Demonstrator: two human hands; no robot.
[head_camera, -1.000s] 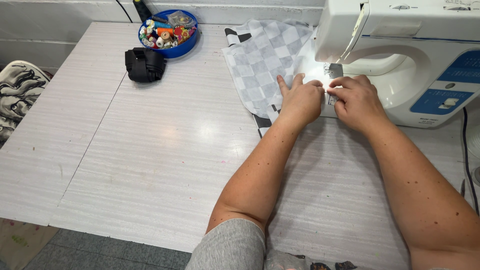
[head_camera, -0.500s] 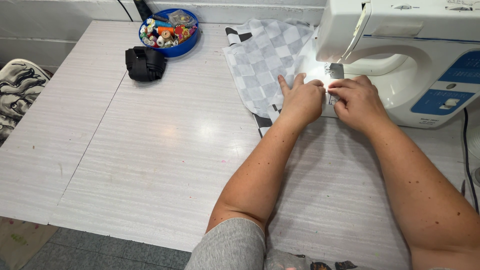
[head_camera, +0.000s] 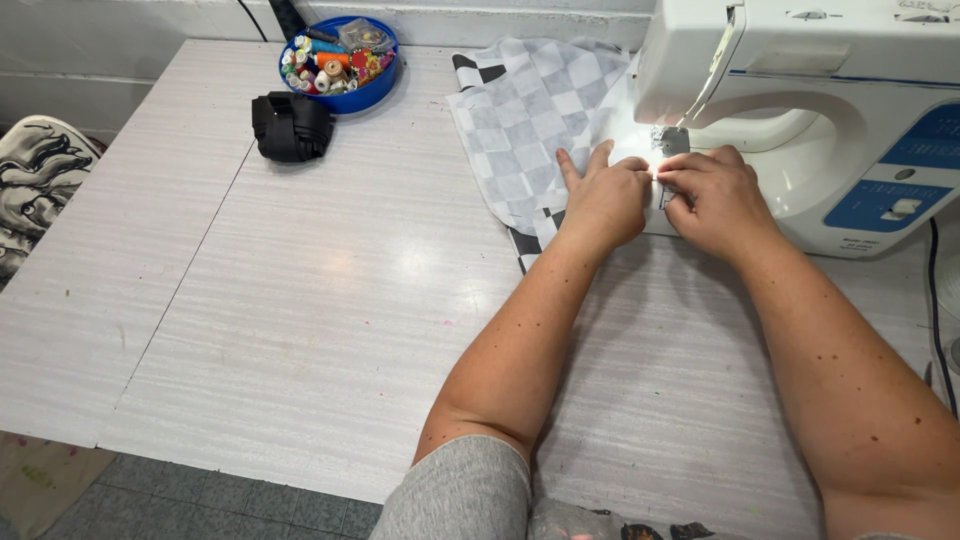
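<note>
A grey-and-white checked fabric (head_camera: 525, 120) with a black-and-white underside lies on the pale table (head_camera: 300, 290), fed under the needle of a white sewing machine (head_camera: 830, 110). My left hand (head_camera: 600, 200) presses flat on the cloth just left of the lit needle area, fingers together. My right hand (head_camera: 715, 200) pinches the fabric edge right in front of the presser foot, its fingertips touching those of the left hand.
A blue bowl (head_camera: 340, 65) full of thread spools stands at the back of the table. A black rolled strap (head_camera: 290, 125) lies just in front of it. A patterned cushion (head_camera: 35, 180) sits off the table's left edge. A dark cable (head_camera: 938, 300) hangs at the far right.
Hardly anything moved; both hands stay at the needle and the fabric has crept slightly toward the back.
</note>
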